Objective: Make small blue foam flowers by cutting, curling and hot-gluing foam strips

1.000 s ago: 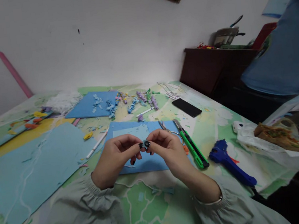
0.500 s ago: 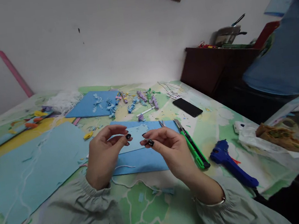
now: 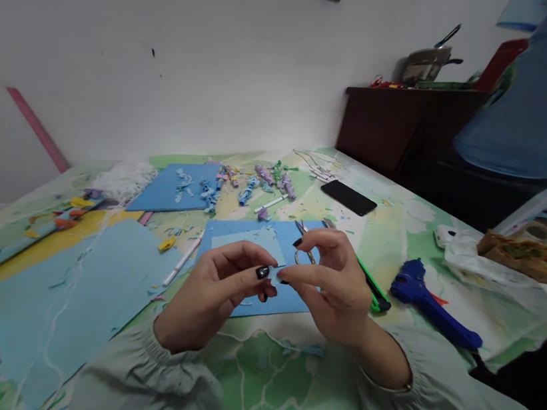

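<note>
My left hand [image 3: 214, 292] is closed in a pinch, thumb against fingers, on a small light blue paper piece [image 3: 275, 276]. My right hand [image 3: 332, 285] meets it from the other side. Its thumb and a finger close on the piece's edge, while another finger stays raised. Most of the piece is hidden by fingertips. Under the hands lie a blue foam sheet [image 3: 296, 301] and a light blue paper [image 3: 245, 237] on it. Scissors [image 3: 301, 228] rest on the sheet behind my right hand. A green utility knife [image 3: 376, 292] is partly covered by that hand.
A blue glue gun [image 3: 435, 305] and wrapped food [image 3: 527, 259] are at right. Farther back are a black phone [image 3: 349, 197], curled paper pieces [image 3: 264, 176] and a white pen [image 3: 272, 203]. Large light blue paper [image 3: 79, 298] and white string [image 3: 122, 183] lie left.
My hands have come together, with the small piece now showing between their fingertips. My left hand has moved right. The scissors' handles and a white stick on the left have come into sight.
</note>
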A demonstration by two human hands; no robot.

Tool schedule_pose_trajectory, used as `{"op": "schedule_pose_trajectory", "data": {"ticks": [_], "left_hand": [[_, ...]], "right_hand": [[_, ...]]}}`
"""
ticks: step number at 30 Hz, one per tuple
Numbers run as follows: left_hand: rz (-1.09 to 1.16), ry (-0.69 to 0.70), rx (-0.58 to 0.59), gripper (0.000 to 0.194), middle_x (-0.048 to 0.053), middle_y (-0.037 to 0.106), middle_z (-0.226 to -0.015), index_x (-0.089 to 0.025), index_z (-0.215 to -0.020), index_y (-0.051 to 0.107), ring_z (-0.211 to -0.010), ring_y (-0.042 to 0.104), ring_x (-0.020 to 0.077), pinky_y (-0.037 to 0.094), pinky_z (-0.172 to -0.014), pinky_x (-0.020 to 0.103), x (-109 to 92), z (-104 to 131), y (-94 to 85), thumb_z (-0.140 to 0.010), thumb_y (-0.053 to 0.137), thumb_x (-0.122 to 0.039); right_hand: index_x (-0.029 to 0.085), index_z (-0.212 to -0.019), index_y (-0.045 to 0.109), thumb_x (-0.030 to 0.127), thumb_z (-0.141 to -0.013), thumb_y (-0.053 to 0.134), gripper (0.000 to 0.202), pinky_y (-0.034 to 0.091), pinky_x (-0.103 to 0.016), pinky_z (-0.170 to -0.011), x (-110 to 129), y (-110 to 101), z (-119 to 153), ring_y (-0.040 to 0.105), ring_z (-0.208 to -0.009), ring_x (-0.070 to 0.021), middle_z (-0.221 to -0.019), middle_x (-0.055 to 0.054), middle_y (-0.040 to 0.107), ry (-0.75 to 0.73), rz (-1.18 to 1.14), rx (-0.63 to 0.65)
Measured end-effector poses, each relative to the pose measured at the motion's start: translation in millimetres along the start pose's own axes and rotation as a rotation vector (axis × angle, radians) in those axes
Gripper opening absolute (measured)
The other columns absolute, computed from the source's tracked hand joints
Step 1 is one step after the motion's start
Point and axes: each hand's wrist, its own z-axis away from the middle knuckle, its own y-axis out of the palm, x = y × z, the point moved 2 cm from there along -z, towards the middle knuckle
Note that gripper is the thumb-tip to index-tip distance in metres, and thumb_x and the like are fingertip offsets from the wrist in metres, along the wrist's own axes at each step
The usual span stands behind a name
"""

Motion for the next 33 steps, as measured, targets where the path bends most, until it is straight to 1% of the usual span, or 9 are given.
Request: {"op": "schedule_pose_trajectory", "data": {"ticks": [8, 12, 15, 18, 21, 23, 25, 29, 33], "left_hand": [[-0.039, 0.024, -0.033, 0.007, 0.000, 0.062, -0.068, -0.017, -0.081, 0.065, -0.061, 0.060, 0.0103, 0.046, -0.055, 0.020, 0.4, -1.8, -1.7, -0.073, 0.064, -0.018], [-0.165, 0.069, -0.094, 0.012, 0.002, 0.066, -0.069, -0.016, -0.085, 0.064, -0.065, 0.062, 0.0121, 0.047, -0.058, 0.021, 0.4, -4.5, -5.2, -0.073, 0.065, -0.021], [-0.216, 0.099, -0.140, 0.009, 0.002, 0.067, -0.068, -0.016, -0.079, 0.062, -0.065, 0.063, 0.0127, 0.048, -0.058, 0.022, -0.1, -5.3, -7.7, -0.073, 0.065, -0.023], [-0.275, 0.117, -0.165, 0.010, 0.003, 0.067, -0.069, -0.015, -0.077, 0.061, -0.066, 0.064, 0.0139, 0.050, -0.061, 0.023, -1.2, -4.9, -6.0, -0.073, 0.064, -0.024], [-0.356, 0.126, -0.195, 0.010, 0.003, 0.067, -0.068, -0.015, -0.074, 0.061, -0.066, 0.064, 0.0156, 0.051, -0.061, 0.026, -2.2, -4.3, -0.2, -0.072, 0.063, -0.024], [-0.414, 0.142, -0.205, 0.008, 0.003, 0.067, -0.067, -0.015, -0.073, 0.060, -0.065, 0.064, 0.0160, 0.052, -0.061, 0.026, -2.2, -3.5, 5.1, -0.071, 0.063, -0.023], [-0.506, 0.192, -0.223, 0.007, 0.004, 0.067, -0.067, -0.015, -0.072, 0.061, -0.065, 0.064, 0.0162, 0.052, -0.062, 0.026, -1.8, -1.6, 10.2, -0.072, 0.061, -0.022], [-0.906, 0.456, -0.302, 0.008, 0.005, 0.069, -0.079, -0.018, -0.079, 0.064, -0.073, 0.064, 0.0173, 0.050, -0.072, 0.027, 0.9, 6.6, 18.7, -0.075, 0.057, -0.022], [-1.172, 0.624, -0.199, 0.017, 0.006, 0.070, -0.093, -0.022, -0.085, 0.067, -0.088, 0.063, 0.0183, 0.047, -0.081, 0.026, 10.7, 14.6, 24.7, -0.081, 0.050, -0.020]], "right_hand": [[0.025, -0.085, 0.066, 0.003, -0.075, 0.054, 0.027, 0.046, -0.036, -0.072, -2.6, 1.1, -0.2, 0.051, -0.087, -0.0179, -0.093, -0.004, 0.049, 0.015, -0.001, 0.046], [0.023, -0.091, 0.063, 0.007, -0.077, 0.054, 0.024, 0.046, -0.038, -0.073, 0.4, -12.2, 2.0, 0.054, -0.085, -0.0197, -0.090, -0.006, 0.056, 0.099, 0.048, 0.018], [0.021, -0.092, 0.061, 0.011, -0.078, 0.054, 0.018, 0.044, -0.040, -0.076, 9.2, -43.3, 16.5, 0.055, -0.084, -0.0216, -0.086, -0.006, 0.058, 0.227, 0.185, -0.102], [0.019, -0.092, 0.059, 0.021, -0.079, 0.056, 0.014, 0.039, -0.043, -0.083, 14.4, -90.2, 43.6, 0.054, -0.088, -0.0241, -0.090, -0.009, 0.058, 0.416, 0.569, -0.238], [0.015, -0.113, 0.050, 0.037, -0.077, 0.057, 0.043, 0.040, -0.044, -0.080, 3.2, -136.2, 74.7, 0.053, -0.090, -0.0279, -0.101, -0.013, 0.056, 0.666, 0.923, -0.287], [0.008, -0.118, 0.045, 0.049, -0.069, 0.061, 0.066, 0.042, -0.043, -0.072, -12.7, -154.1, 90.5, 0.053, -0.086, -0.0303, -0.101, -0.017, 0.055, 0.719, 0.989, -0.127], [0.003, -0.117, 0.043, 0.054, -0.067, 0.059, 0.073, 0.043, -0.042, -0.068, -29.5, -162.2, 102.3, 0.054, -0.082, -0.0299, -0.098, -0.019, 0.055, 0.788, 1.008, 0.042], [0.008, -0.100, 0.052, 0.056, -0.070, 0.054, 0.056, 0.042, -0.039, -0.067, -49.1, -162.2, 109.8, 0.054, -0.080, -0.0295, -0.088, -0.016, 0.055, 0.857, 1.088, 0.240], [0.015, -0.081, 0.055, 0.054, -0.064, 0.059, 0.043, 0.042, -0.036, -0.063, -52.1, -166.0, 102.1, 0.055, -0.074, -0.0268, -0.080, -0.011, 0.056, 0.861, 1.023, 0.291]]}}
